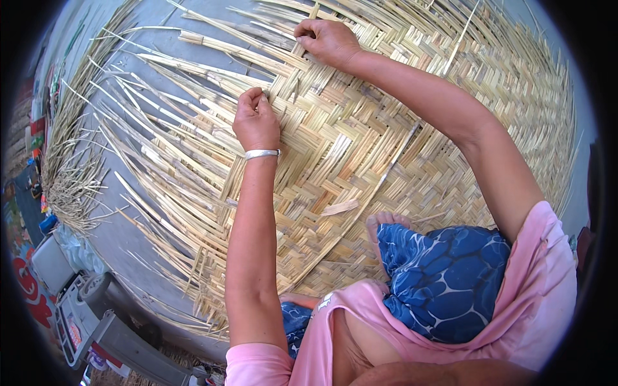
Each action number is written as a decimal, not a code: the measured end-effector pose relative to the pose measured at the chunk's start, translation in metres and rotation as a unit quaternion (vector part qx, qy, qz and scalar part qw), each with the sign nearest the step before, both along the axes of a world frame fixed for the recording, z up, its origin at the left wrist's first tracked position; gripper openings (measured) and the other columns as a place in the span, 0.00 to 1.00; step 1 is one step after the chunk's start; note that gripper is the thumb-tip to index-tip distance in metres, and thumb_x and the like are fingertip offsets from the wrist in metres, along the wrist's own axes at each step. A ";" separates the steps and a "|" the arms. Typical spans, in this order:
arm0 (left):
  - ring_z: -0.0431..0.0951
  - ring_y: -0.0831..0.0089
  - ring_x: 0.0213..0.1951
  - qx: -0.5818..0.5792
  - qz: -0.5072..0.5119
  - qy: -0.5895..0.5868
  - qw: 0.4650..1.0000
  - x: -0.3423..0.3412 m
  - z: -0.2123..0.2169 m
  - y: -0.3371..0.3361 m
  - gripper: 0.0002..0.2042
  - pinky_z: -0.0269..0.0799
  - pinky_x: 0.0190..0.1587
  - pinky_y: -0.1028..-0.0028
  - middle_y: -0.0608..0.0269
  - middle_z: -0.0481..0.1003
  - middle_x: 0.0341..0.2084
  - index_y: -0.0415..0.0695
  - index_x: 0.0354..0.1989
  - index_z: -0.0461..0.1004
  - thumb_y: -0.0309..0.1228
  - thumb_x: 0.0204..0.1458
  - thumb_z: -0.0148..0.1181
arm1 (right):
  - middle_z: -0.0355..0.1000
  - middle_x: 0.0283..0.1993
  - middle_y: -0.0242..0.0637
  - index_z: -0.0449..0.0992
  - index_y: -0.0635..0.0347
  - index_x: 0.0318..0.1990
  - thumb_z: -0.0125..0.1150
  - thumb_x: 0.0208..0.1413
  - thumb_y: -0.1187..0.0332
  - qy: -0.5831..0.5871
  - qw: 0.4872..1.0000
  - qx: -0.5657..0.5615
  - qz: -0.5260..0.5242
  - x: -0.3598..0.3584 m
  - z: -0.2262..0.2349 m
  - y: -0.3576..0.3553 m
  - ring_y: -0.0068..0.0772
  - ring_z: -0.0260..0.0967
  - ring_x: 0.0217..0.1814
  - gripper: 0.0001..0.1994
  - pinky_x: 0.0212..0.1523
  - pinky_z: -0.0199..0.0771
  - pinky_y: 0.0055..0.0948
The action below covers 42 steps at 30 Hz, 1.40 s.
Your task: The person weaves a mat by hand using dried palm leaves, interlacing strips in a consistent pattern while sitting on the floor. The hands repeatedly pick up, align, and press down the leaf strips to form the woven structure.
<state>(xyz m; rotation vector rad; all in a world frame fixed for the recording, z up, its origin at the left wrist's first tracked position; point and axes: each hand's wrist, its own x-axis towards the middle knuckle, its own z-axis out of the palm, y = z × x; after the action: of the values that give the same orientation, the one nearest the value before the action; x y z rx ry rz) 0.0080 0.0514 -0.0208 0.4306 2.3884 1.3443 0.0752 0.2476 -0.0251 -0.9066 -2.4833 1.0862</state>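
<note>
A large mat [380, 138] of flattened pale reed strips, woven in a zigzag pattern, lies beneath both arms. Along its left side the loose reed ends [164, 138] fan outward unwoven. My left hand [257, 122], with a silver bangle at the wrist, is closed at that woven edge, thumb and fingers pinched together; what sits between them is too small to make out. Farther away and to the right, my right hand [327, 44] is closed in a pinch at the same edge. A narrow reed strip [315, 10] sticks out just beyond its fingers.
A long thin cane [386, 170] lies across the mat, beside a short loose reed piece [340, 208]. My bare foot [386, 220] rests on the weave. Bundled dry stalks [74, 164] lie at the left on grey floor, near a grey wheeled object [106, 309] and a clear plastic bag [78, 249].
</note>
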 end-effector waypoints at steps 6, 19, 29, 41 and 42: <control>0.78 0.65 0.31 -0.070 -0.069 0.036 0.995 -0.012 0.010 0.001 0.08 0.71 0.37 0.71 0.55 0.77 0.27 0.42 0.37 0.73 0.27 0.48 0.53 | 0.75 0.30 0.32 0.76 0.51 0.39 0.55 0.49 0.63 0.001 0.999 -0.031 0.003 0.004 -0.003 0.003 0.25 0.71 0.31 0.10 0.35 0.69 0.25; 0.77 0.63 0.29 -0.135 -0.193 0.145 0.961 -0.011 0.008 0.114 0.15 0.71 0.37 0.69 0.51 0.76 0.27 0.37 0.38 0.75 0.34 0.44 0.61 | 0.74 0.38 0.34 0.72 0.54 0.30 0.48 0.58 0.58 0.199 0.809 -0.553 -0.030 0.020 0.019 0.050 0.20 0.70 0.34 0.12 0.36 0.72 0.20; 0.75 0.58 0.28 -0.204 -0.111 0.075 0.970 -0.011 0.038 0.119 0.15 0.69 0.36 0.66 0.53 0.76 0.22 0.43 0.22 0.74 0.44 0.43 0.61 | 0.71 0.28 0.39 0.73 0.62 0.31 0.41 0.57 0.52 0.061 0.986 -0.113 0.110 -0.080 -0.027 0.099 0.35 0.67 0.33 0.21 0.38 0.66 0.34; 0.75 0.56 0.41 -0.246 -0.192 0.140 0.940 -0.028 0.041 0.134 0.19 0.68 0.46 0.64 0.51 0.76 0.35 0.47 0.46 0.72 0.39 0.44 0.53 | 0.72 0.38 0.45 0.75 0.67 0.39 0.49 0.50 0.46 -0.070 0.941 -0.329 0.032 -0.090 0.013 0.089 0.38 0.69 0.37 0.28 0.38 0.68 0.40; 0.76 0.57 0.39 -0.246 -0.206 0.133 0.938 -0.034 0.038 0.136 0.21 0.69 0.45 0.66 0.51 0.76 0.33 0.47 0.47 0.72 0.39 0.43 0.53 | 0.72 0.36 0.43 0.75 0.65 0.39 0.51 0.49 0.45 -0.060 0.945 -0.318 0.042 -0.088 0.013 0.086 0.36 0.68 0.35 0.27 0.36 0.68 0.39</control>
<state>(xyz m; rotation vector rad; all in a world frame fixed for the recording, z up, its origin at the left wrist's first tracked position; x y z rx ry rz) -0.0264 0.1870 0.0167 0.9410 2.5338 0.5077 -0.0133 0.3339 -0.0126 -1.0541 -2.2978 1.9775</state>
